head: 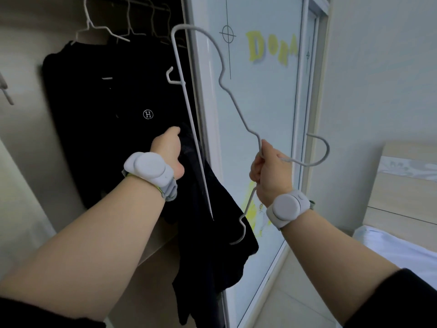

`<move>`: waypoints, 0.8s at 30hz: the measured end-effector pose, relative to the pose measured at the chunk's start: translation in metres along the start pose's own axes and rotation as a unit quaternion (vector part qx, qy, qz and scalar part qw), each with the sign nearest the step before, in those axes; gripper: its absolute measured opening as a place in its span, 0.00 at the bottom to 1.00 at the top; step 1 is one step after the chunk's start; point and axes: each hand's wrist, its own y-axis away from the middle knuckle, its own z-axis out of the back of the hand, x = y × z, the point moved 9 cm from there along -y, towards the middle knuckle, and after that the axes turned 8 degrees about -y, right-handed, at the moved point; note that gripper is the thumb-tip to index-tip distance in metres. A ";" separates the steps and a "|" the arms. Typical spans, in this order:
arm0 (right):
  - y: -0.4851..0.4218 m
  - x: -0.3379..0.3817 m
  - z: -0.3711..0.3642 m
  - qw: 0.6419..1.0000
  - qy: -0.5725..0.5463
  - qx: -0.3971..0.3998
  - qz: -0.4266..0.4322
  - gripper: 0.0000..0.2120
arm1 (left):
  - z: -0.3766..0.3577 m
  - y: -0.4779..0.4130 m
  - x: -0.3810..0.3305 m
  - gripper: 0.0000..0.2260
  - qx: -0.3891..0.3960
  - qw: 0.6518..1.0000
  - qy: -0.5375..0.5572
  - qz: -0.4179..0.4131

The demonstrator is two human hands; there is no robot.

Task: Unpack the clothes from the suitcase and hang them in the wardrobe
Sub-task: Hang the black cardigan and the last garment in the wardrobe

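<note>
My right hand [269, 171] grips a white wire hanger [233, 102] near its hook, holding it turned on end in front of the wardrobe's sliding door. My left hand [169, 150] grips a dark garment [208, 233] that hangs down from my fist beside the hanger's long bar. Inside the open wardrobe a black shirt with a small round H logo [111, 110] hangs on a white hanger from the rail [142, 3]. The suitcase is out of view.
Several empty white hangers [151, 22] hang on the rail to the right of the black shirt. The pale sliding door [255, 95] carries yellow letters and stands right of the opening. A bed with a wooden headboard [402, 185] lies at the right.
</note>
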 end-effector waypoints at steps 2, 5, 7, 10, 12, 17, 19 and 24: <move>-0.002 -0.019 0.009 1.000 0.024 0.002 -0.019 0.20 | 0.008 -0.004 -0.001 0.19 -0.005 0.998 0.054 0.023; -0.001 -0.050 0.027 0.996 0.071 0.004 -0.061 0.17 | 0.015 -0.013 0.000 0.21 0.013 0.988 0.144 0.060; -0.001 -0.068 0.036 0.991 0.099 0.015 -0.090 0.14 | 0.021 -0.023 0.004 0.23 0.003 0.988 0.142 0.055; -0.010 -0.064 0.039 0.972 0.220 0.048 -0.069 0.09 | 0.029 -0.019 0.004 0.19 -0.031 0.993 0.110 0.014; -0.019 -0.049 0.031 0.923 0.371 0.094 -0.033 0.11 | 0.034 -0.023 0.013 0.18 -0.045 0.998 0.042 -0.007; -0.040 -0.023 0.022 0.880 0.457 0.132 -0.006 0.21 | 0.057 -0.029 0.049 0.15 -0.125 0.990 -0.056 -0.020; -0.044 -0.018 0.019 0.861 0.484 0.153 -0.002 0.20 | 0.061 -0.032 0.060 0.15 -0.130 0.990 -0.056 -0.012; -0.048 -0.015 0.012 0.807 0.560 0.188 -0.006 0.20 | 0.063 -0.036 0.073 0.16 -0.106 0.992 -0.071 -0.009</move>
